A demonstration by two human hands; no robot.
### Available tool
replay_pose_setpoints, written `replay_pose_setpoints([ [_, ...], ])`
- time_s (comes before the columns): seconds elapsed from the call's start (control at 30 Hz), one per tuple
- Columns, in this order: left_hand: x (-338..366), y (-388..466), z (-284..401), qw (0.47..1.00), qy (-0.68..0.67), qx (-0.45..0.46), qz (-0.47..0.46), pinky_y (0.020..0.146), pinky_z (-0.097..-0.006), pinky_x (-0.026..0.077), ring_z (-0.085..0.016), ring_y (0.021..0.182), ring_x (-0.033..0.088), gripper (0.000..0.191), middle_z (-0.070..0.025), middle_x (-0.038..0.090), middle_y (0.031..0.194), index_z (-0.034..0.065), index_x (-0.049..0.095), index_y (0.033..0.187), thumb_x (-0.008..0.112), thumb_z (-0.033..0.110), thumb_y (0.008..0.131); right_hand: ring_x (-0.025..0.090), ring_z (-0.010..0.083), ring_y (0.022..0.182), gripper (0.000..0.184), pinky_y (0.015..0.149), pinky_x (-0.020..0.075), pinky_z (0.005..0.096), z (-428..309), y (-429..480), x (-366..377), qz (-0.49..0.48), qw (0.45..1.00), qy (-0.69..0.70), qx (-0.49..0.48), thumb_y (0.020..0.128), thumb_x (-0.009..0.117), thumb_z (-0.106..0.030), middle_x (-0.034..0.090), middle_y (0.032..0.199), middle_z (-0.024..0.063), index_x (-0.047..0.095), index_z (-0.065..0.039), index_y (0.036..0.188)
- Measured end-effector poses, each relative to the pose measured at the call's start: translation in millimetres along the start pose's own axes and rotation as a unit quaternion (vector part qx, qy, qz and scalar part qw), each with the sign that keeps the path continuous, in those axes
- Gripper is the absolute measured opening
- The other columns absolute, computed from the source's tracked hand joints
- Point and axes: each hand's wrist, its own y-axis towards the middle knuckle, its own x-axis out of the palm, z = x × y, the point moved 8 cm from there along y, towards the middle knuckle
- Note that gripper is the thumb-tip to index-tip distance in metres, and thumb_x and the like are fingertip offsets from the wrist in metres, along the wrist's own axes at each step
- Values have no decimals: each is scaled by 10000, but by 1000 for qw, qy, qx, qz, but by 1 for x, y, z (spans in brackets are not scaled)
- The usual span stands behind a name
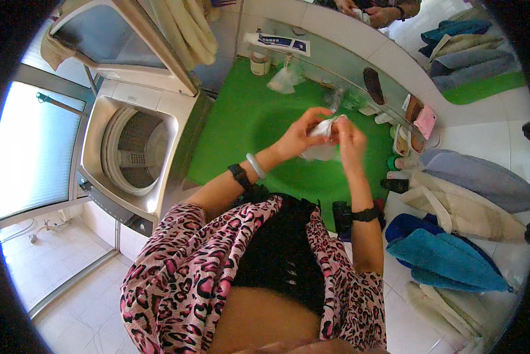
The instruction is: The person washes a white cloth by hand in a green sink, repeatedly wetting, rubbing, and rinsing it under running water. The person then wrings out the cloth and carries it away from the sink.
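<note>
A small white wet-looking cloth is held between both my hands above a green washbasin. My left hand grips its left side, with the thumb below and fingers curled over it. My right hand pinches its right end and looks slightly blurred. Below the hands a paler patch of white shows; I cannot tell whether it is part of the same cloth. Behind the hands, the faucet is partly visible.
An open top-loading washing machine stands left, lid raised. Behind the basin runs a glass shelf with a toothpaste box and a dark brush. Bottles and soap dishes line the right edge. Towels hang at right.
</note>
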Motion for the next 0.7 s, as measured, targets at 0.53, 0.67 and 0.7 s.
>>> replay_pose_setpoints([
  [0.53,-12,-33,-143,964,48,-253,66,1009,-305,382,-227,1076,525,378,-70,580,1176,47,534,1214,556,253,898,649,305,653,240,557,519,392,-24,-61,93,-126,861,-346,-350,837,650,-345,672,807,105,639,-109,877],
  [0.67,27,-46,-205,959,-164,-228,29,931,-333,375,-257,998,505,324,-101,551,1090,53,551,1064,547,333,900,616,290,567,218,518,497,388,26,-53,48,93,928,-353,-76,874,605,-328,637,671,81,637,-119,822],
  [0.7,32,-49,-218,907,-324,-258,78,822,-337,380,-241,891,497,285,-82,534,983,74,546,983,540,350,910,616,291,570,225,521,497,385,29,-60,62,24,918,-376,-127,886,589,-320,636,676,89,640,-108,832],
])
